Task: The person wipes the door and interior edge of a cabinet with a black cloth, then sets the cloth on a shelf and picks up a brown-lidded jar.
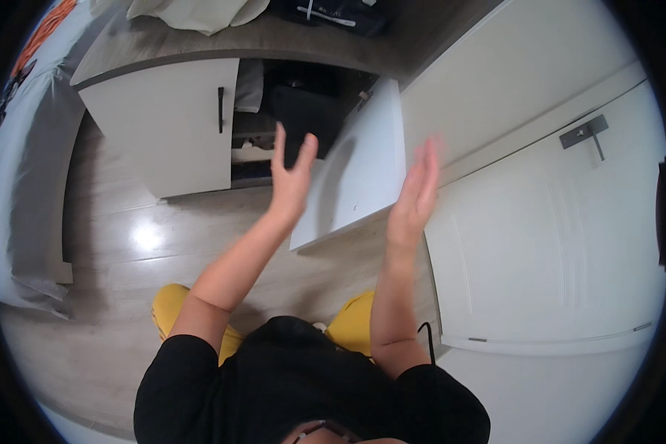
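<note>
My left hand (291, 180) is in front of a low cabinet, thumb and fingers spread. Behind it, a black flat object (305, 114) stands in the cabinet's opening; whether the fingertips touch it cannot be told. My right hand (416, 194), somewhat blurred, is held up flat and empty beside the outer edge of the swung-out white cabinet door (361, 172). The other cabinet door (166, 127), with a black bar handle (220, 110), is closed. Grey cloth or a bag (250, 83) and a shelf with small items show inside, partly hidden in shadow.
On the wood-grain cabinet top (161, 47) lie a cream cloth (200, 14) and a black bag (338, 16). A covered bed (33, 183) stands at the left. At the right is a white room door (510, 238) with a dark lever handle (585, 132). A black cable (430, 338) runs by my right arm.
</note>
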Action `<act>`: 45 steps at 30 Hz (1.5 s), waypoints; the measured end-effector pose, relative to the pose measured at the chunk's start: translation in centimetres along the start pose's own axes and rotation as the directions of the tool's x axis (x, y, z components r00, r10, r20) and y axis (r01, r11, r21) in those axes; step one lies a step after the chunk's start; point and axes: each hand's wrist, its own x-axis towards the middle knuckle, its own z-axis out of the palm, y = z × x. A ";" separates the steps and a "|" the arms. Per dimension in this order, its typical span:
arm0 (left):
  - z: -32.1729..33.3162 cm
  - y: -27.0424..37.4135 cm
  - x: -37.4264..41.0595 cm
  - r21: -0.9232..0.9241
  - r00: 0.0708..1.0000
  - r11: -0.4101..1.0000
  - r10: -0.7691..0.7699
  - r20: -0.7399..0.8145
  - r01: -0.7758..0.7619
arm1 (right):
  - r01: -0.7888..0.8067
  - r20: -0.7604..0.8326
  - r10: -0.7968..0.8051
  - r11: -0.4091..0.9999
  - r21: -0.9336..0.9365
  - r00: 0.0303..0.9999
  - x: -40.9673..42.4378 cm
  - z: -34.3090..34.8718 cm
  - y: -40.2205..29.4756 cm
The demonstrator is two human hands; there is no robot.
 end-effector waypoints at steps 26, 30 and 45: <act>7.3 -6.6 6.3 0.313 0.803 0.775 0.384 0.456 -0.549 | -0.011 -0.131 0.076 0.898 0.440 0.988 -1.4 0.9 3.2; 7.1 -8.7 10.1 0.345 0.824 0.765 0.408 0.393 -0.543 | 0.112 -0.070 -0.096 0.954 0.279 0.993 -1.4 2.4 2.9; -12.0 -22.5 0.0 0.635 0.939 0.771 -0.185 0.291 -0.045 | 0.120 -0.251 -0.049 0.954 0.274 0.967 -1.0 1.2 3.7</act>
